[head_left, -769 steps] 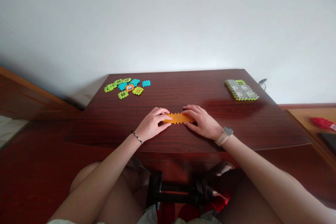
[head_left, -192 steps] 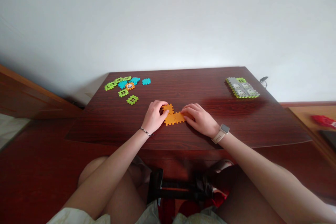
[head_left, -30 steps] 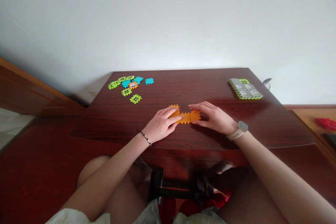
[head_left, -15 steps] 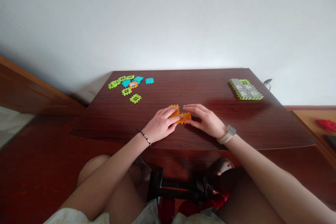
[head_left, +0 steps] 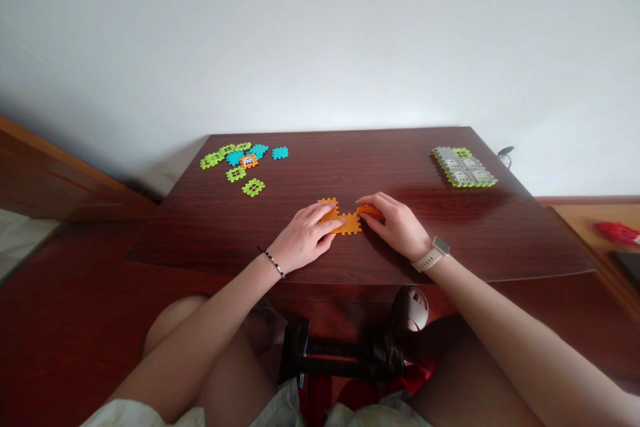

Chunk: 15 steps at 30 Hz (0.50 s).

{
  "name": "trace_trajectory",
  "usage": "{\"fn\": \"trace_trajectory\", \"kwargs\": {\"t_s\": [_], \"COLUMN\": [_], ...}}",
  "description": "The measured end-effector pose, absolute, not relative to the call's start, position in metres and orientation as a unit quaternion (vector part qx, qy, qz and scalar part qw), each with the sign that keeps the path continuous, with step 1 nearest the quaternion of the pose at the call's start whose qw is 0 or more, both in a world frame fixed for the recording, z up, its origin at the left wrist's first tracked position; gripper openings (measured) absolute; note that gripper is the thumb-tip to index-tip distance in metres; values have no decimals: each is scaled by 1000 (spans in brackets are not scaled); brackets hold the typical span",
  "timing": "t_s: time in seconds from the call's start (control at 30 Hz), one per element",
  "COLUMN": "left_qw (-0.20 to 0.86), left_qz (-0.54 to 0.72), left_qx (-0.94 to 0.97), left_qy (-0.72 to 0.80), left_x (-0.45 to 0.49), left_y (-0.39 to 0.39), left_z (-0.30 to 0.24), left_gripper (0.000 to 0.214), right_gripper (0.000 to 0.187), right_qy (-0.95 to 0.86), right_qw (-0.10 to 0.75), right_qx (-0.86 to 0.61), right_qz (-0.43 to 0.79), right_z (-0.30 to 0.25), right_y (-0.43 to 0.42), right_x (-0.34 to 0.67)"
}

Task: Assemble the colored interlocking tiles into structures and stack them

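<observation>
Flat orange interlocking tiles [head_left: 345,219] lie joined near the front middle of the dark wooden table [head_left: 350,167]. My left hand [head_left: 303,237] rests on their left part, fingers pressed flat on the orange tiles. My right hand [head_left: 395,223] is at their right end, fingers curled round a separate orange tile [head_left: 369,209] held tilted against the joined ones. A bracelet is on my left wrist, a watch on my right.
A loose heap of green and blue tiles [head_left: 240,159] lies at the back left, with one green tile [head_left: 253,187] apart from it. A grey and green assembled panel [head_left: 464,167] sits at the back right. A red object [head_left: 617,232] lies on a side surface, right.
My right hand has pulled its orange tile up at the right end of the joined tiles. The left hand has stayed on the left part. The view shifted slightly.
</observation>
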<state>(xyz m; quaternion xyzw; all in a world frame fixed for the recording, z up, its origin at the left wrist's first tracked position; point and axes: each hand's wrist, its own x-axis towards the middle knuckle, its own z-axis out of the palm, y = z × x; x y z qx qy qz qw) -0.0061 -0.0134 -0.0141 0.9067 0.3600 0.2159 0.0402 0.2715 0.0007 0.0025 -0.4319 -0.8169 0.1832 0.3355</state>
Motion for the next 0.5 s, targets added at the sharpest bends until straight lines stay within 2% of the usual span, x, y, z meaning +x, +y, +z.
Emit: {"fn": "trace_trajectory", "kwargs": {"t_s": [0.27, 0.5], "left_qw": [29, -3], "left_qz": [209, 166], "left_qx": [914, 929], "left_qy": [346, 332], "left_x": [-9, -6], "left_y": [-13, -17], "left_z": [-18, -11], "left_gripper": [35, 42], "right_gripper": [11, 38], "right_qy": [-731, -671], "right_qw": [396, 446], "right_qx": [-521, -509], "right_qz": [195, 302], "right_z": [12, 9], "right_y": [4, 15], "right_x": [278, 268]}}
